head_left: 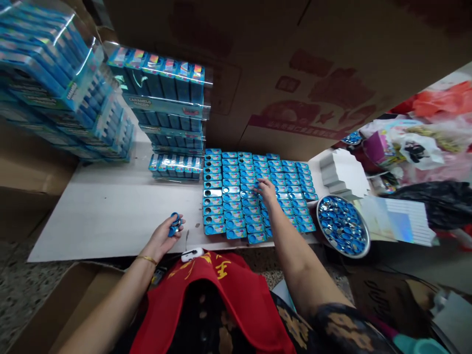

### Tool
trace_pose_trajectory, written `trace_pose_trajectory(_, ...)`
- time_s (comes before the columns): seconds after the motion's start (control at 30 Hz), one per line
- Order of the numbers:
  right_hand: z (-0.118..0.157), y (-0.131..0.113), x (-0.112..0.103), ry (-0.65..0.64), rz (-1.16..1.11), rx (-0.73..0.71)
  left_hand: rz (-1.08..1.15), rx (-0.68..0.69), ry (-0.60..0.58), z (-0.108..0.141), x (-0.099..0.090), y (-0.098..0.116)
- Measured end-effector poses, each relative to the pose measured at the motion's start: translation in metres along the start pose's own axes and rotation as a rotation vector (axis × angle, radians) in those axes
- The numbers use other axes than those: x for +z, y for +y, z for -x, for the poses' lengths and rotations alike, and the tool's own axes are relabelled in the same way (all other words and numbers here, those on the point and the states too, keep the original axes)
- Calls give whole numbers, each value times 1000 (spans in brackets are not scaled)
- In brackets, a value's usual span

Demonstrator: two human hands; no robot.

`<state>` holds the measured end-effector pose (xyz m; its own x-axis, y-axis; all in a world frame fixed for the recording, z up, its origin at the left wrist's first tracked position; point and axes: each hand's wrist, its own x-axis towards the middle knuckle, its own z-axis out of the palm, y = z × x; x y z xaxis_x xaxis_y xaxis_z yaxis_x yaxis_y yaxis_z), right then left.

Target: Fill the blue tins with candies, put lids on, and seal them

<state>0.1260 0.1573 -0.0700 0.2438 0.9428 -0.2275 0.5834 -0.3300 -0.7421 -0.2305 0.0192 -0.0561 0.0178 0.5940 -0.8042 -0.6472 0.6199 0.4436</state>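
Note:
My left hand (166, 235) is over the pale tabletop, its fingers curled around several small round blue pieces (175, 225) with shiny parts. My right hand (267, 191) reaches over rows of small blue boxes (234, 233), fingers bent and pressed down at one box near the middle. What those fingertips hold, if anything, is too small to make out. Round openings show at one end of the boxes; those in the left column look dark, while many others show blue rings. At the right, a round metal bowl (365, 248) holds many blue and silver round pieces.
Clear-wrapped display packs (165, 110) are stacked behind the left side of the white table (110, 211), with more packs (55, 93) farther left. A large cardboard carton (273, 78) stands behind the boxes. White folded card (342, 172) and plastic bags (424, 152) lie to the right.

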Motion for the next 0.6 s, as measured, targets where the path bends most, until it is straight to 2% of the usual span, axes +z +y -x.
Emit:
trace_pose_trajectory(0.1,31,-4,16,-100,-424,158,-6,-8,-5,-4,3,-1)
trace_pose_trajectory(0.17,58,-13,38,-249,-479,210,-22,-13,-14,-6,5,-3)
trace_pose_trajectory(0.23,85,-28,62,-430,-325,152,-48,-13,-29,-8,7,-4)
trace_pose_trajectory(0.33,116,-53,89,-595,55,-124,-85,-1,-49,-7,8,-6)
trace_pose_trajectory(0.43,132,-71,101,-604,454,-359,-96,21,-52,-4,6,-6)
trace_pose_trajectory(0.5,135,-78,105,-583,665,-388,-98,32,-42,-3,2,-6)
trace_pose_trajectory(0.6,134,-85,115,-561,847,-352,-88,32,-40,-3,-2,-6)
